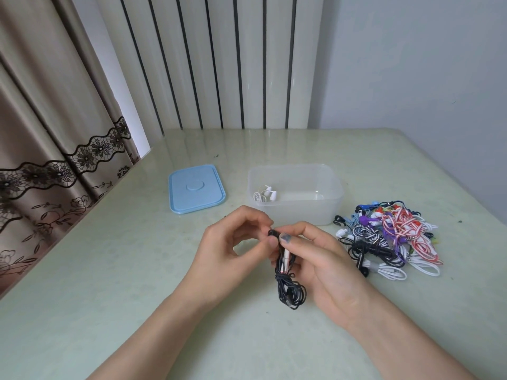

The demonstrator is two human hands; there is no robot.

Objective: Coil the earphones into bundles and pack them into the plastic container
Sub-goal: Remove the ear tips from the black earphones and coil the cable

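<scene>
At the centre of the pale green glossy table (137,270), head view, two bare hands hold up a black coiled earphone bundle (288,283). The cord looks light, thin and limp, apt to spring loose; it is best pinched at the wrapped neck, not the dangling loops. The left hand (233,248), fingers curled, pinches the top of the bundle at nine o'clock. The right hand (315,259), at three o'clock, wraps the neck, thumb on top. At twelve o'clock sits the clear rectangular plastic container (301,215), white earphones (264,194) inside. A tangled multicoloured earphone pile (389,239) lies at two o'clock, a pale blue lid (196,189) at eleven.
</scene>
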